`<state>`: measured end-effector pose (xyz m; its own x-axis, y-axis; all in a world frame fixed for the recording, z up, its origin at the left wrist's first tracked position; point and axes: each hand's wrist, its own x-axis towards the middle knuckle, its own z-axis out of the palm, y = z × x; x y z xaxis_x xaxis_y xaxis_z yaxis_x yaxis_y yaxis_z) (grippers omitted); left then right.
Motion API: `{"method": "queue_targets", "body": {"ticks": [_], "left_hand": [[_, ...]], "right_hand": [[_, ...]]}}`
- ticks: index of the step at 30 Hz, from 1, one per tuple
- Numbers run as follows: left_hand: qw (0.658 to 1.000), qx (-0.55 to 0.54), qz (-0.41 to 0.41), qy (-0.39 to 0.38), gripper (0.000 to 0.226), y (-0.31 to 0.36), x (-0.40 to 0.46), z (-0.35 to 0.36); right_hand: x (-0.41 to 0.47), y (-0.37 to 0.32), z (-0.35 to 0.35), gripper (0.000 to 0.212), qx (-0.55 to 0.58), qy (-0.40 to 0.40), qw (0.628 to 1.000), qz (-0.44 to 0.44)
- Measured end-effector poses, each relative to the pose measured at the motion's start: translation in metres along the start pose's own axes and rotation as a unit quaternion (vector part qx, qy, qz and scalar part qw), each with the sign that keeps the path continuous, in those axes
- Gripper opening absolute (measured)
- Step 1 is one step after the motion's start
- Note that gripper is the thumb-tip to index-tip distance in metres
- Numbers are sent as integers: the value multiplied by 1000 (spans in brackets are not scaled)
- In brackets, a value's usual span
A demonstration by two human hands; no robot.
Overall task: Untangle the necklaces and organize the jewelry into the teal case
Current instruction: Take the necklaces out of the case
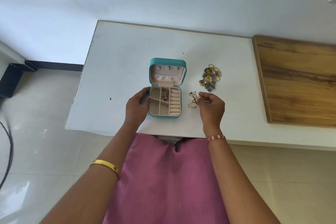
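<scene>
**Case open, one chain between our fingers**

While our left hand is steadying the teal case by its left wall, fingers curled around that edge and thumb lying along the rim, our right hand is pinching a thin gold chain just to the right of the case. So the left grip is clamped on the case and the right grip is closed on the chain, which is hanging in small loops from our fingertips and touching or nearly touching the white desk; we cannot tell which.

We are looking down on the case lying open near the front middle of the desk, its lid tilted back to show three small hooks and a gathered pocket. One gold piece with lettering is already sitting in the top middle compartment of the tray, between an empty compartment on the left and the column of ring rolls on the right. We are seeing nothing in the other compartments.

We are keeping the rest of the jewelry in a tangled pile to the right of the lid, apart from the case and a little beyond our right hand: gold rings and links mixed with blue and green flower shapes.

We are wearing a gold bangle on the left arm and a red-and-white band on the right wrist. A wooden board is lying on the desk at the far right.
</scene>
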<state>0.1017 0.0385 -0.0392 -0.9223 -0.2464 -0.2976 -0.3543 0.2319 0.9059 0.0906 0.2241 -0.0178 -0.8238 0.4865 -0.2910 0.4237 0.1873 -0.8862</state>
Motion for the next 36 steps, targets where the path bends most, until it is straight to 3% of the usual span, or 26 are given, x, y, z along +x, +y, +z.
{"method": "queue_targets", "body": {"ticks": [3, 5, 10, 12, 16, 23, 27, 29, 32, 36], "left_hand": [[1000, -12, -5, 3, 36, 0, 0, 0], [1000, -17, -9, 2, 36, 0, 0, 0], [1000, -31, -5, 1, 35, -2, 0, -1], [1000, -27, -5, 0, 36, -3, 1, -1], [999, -33, 1, 2, 35, -5, 2, -1], [1000, -28, 2, 3, 36, -6, 3, 0], [999, -33, 2, 5, 36, -7, 3, 1], [1000, -30, 3, 7, 37, -7, 3, 1], [1000, -26, 6, 8, 36, -6, 3, 1], [1000, -27, 8, 8, 37, -5, 2, 1]], "right_hand": [[-9, -10, 11, 21, -130, 15, 982, -136], [-16, -16, 23, 20, -188, -17, 959, -210], [-17, -16, 56, 19, -388, -94, 859, -320], [-15, -16, 63, 24, -456, -114, 820, -327], [-13, -23, 67, 23, -500, -116, 789, -339], [-16, -33, 71, 22, -525, -126, 759, -363], [-21, -33, 70, 6, -548, -106, 759, -335], [-20, -31, 71, 14, -564, -102, 744, -343], [-19, -34, 70, 6, -578, -94, 724, -364], [-18, -37, 76, 27, -604, -126, 693, -374]]}}
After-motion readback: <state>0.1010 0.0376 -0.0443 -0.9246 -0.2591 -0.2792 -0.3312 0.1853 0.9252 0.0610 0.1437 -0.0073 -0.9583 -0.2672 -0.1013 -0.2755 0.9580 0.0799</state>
